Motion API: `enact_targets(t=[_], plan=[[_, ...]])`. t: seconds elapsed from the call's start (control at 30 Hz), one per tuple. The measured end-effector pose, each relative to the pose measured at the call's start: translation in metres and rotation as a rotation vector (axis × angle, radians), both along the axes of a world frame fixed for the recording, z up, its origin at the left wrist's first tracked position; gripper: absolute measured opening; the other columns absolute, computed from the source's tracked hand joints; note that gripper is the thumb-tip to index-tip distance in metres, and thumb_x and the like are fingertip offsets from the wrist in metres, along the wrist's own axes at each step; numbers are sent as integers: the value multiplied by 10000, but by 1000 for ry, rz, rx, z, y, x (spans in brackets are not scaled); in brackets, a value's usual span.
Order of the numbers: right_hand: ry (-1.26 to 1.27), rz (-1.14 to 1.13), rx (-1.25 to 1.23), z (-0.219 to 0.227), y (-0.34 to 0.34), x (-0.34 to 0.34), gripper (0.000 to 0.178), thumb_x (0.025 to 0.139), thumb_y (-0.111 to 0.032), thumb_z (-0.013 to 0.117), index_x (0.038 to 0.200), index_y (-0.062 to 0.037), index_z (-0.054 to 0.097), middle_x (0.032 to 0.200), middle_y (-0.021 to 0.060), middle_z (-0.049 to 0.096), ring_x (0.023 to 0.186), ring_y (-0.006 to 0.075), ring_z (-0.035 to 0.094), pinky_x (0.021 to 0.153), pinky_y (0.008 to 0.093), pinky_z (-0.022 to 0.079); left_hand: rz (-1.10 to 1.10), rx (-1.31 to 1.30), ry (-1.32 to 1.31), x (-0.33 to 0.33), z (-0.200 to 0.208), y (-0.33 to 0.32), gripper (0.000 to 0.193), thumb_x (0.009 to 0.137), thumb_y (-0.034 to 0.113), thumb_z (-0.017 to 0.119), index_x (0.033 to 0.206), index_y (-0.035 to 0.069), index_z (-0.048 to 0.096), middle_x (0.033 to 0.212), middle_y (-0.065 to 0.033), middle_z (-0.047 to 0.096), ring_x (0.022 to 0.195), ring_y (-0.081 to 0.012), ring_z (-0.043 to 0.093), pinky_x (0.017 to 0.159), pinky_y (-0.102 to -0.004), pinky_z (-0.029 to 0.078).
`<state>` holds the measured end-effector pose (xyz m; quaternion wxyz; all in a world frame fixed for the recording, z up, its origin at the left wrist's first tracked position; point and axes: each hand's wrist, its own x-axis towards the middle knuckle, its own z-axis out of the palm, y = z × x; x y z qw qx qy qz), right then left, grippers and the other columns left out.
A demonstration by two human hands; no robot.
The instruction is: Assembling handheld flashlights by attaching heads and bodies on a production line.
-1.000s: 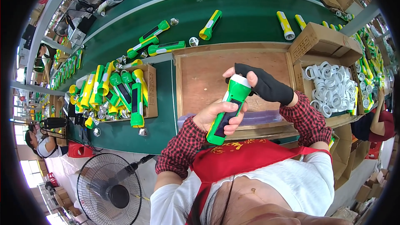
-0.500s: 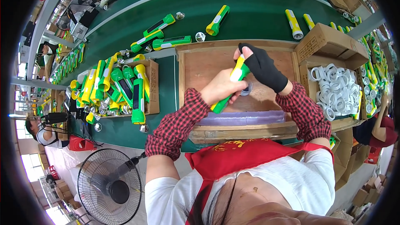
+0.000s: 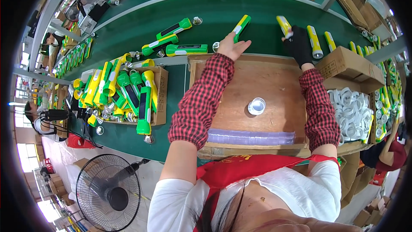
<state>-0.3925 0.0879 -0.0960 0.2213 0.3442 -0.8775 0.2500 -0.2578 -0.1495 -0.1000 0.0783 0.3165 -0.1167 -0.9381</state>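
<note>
My left hand point(image 3: 233, 48) reaches over the far rim of the wooden tray point(image 3: 231, 86), its fingers apart at the near end of a green and yellow flashlight point(image 3: 243, 25). Whether they touch it, I cannot tell. A shiny reflector cup point(image 3: 216, 46) lies beside that hand. My right hand point(image 3: 297, 46), in a black glove with bare fingertips, is closed at the near end of another yellow flashlight point(image 3: 283, 24), which is slightly blurred. Inside the tray stand a small round stack of clear and white pieces point(image 3: 256, 106) and a long row of purplish clear discs point(image 3: 251, 137).
On the left, a carton point(image 3: 160, 96) overflows with flashlights and reflectors. More flashlights point(image 3: 174, 29) lie on the green bench point(image 3: 141, 23). White rings point(image 3: 352, 114) fill a box at right, below a raised cardboard flap point(image 3: 349, 66). A fan point(image 3: 109, 189) stands lower left.
Both hands have parted and moved away from me, beyond the tray. The flashlight they held is now on the far bench at my right hand. My left hand has come to another flashlight.
</note>
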Motion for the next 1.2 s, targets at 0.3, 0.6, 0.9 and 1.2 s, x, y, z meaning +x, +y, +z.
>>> enact_targets(t=[0.3, 0.6, 0.9, 1.2], plan=[[-105, 69, 23, 17, -3, 16, 249, 816, -249, 701, 918, -48, 596, 924, 189, 585, 894, 360, 591, 752, 429, 476, 332, -1022, -51, -27, -14, -10, 368, 931, 357, 586, 1012, 9, 502, 818, -55, 525, 712, -127, 536, 580, -259, 435], [-1064, 444, -493, 90, -31, 138, 386, 1001, -396, 467, 1086, -45, 603, 881, 0, 572, 740, 79, 537, 640, 226, 439, -206, -845, 358, 124, 91, 71, 428, 940, 271, 504, 1263, 10, 403, 1055, -159, 576, 879, -269, 648, 774, -387, 550], [-800, 568, -301, 78, 19, 222, 175, 896, -159, 621, 961, -13, 549, 841, 88, 578, 760, 205, 587, 653, 304, 457, -404, -633, 256, 219, 67, 117, 422, 971, 354, 548, 1248, 107, 347, 907, -125, 588, 680, -173, 613, 596, -296, 528], [-439, 690, -81, 64, 58, 286, 141, 859, -138, 618, 940, -27, 586, 877, 133, 579, 837, 315, 555, 746, 392, 460, -569, -297, 294, 258, 31, 149, 452, 963, 416, 548, 1249, 91, 420, 978, -84, 576, 675, -168, 615, 588, -293, 534]])
